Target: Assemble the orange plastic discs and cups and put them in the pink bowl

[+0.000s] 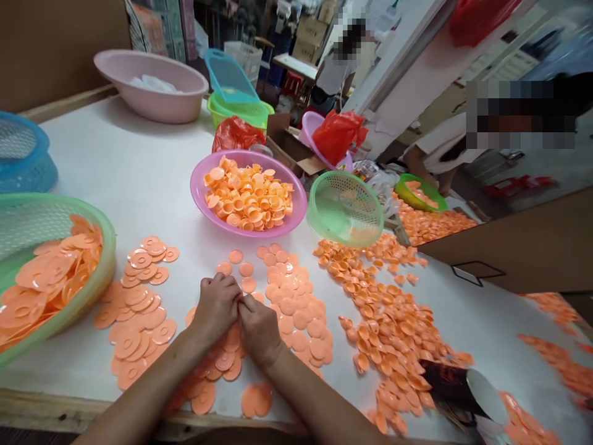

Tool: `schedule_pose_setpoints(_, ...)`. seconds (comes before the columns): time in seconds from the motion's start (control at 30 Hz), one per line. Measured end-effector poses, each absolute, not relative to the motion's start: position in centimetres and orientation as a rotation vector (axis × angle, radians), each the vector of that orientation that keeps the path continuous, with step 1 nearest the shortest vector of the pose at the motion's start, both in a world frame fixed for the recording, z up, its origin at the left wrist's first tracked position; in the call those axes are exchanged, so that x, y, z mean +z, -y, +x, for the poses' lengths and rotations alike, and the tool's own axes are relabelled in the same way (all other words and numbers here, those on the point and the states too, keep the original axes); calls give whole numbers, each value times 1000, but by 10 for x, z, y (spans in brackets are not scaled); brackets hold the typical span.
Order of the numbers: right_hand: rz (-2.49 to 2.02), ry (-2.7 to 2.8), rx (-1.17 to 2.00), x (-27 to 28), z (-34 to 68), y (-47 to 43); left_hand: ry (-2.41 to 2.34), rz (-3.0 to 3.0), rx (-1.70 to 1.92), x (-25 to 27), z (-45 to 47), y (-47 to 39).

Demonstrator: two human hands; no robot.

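My left hand point(217, 304) and my right hand point(259, 324) meet above the middle of the white table, fingers curled and pressed together. Whatever is between the fingers is hidden behind my knuckles. Under and around them lie flat orange plastic discs point(299, 318), like small saucers. Larger orange discs point(139, 327) are spread to the left. A heap of small orange cup-shaped pieces point(393, 327) stretches along the right. Beyond my hands stands a pink bowl point(204, 213) full of tiny orange cups point(250, 194).
A green basket point(109, 247) with large orange discs stands at the left, blue baskets point(28, 179) behind it. Another green basket point(345, 238) leans beside the pink bowl. A pale pink basin point(162, 108) sits at the back. A dark cup-like container point(445, 386) lies at right. Two people work beyond.
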State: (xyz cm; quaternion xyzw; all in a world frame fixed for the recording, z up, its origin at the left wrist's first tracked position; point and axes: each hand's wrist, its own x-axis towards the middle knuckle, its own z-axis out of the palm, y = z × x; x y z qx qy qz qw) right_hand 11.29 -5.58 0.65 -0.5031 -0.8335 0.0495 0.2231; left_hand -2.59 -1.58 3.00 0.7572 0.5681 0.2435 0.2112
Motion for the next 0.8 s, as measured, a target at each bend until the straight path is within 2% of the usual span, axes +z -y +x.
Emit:
schedule_pose_setpoints(0.17,-1283,2010,228,74,121,-7,-1715,1806,946,36,-61,24)
schedule_pose_setpoints(0.27,-1287,1772,179,118,135,-67,-1827,1761,816,32,-79,34)
schedule_pose_setpoints(0.37,-1306,1691,156,131,169,-91,-1872,1870,682,23,-84,41)
schedule_pose_setpoints(0.47,-1469,1674,161,109,227,-55,-1885,1965,657,16,-78,42)
schedule_pose_setpoints(0.63,-2005,1318,250,60,328,66,-1775,2062,554,14,-61,24)
schedule_pose_setpoints(0.8,-2130,1269,264,43,350,125,-1753,2100,480,21,-52,15)
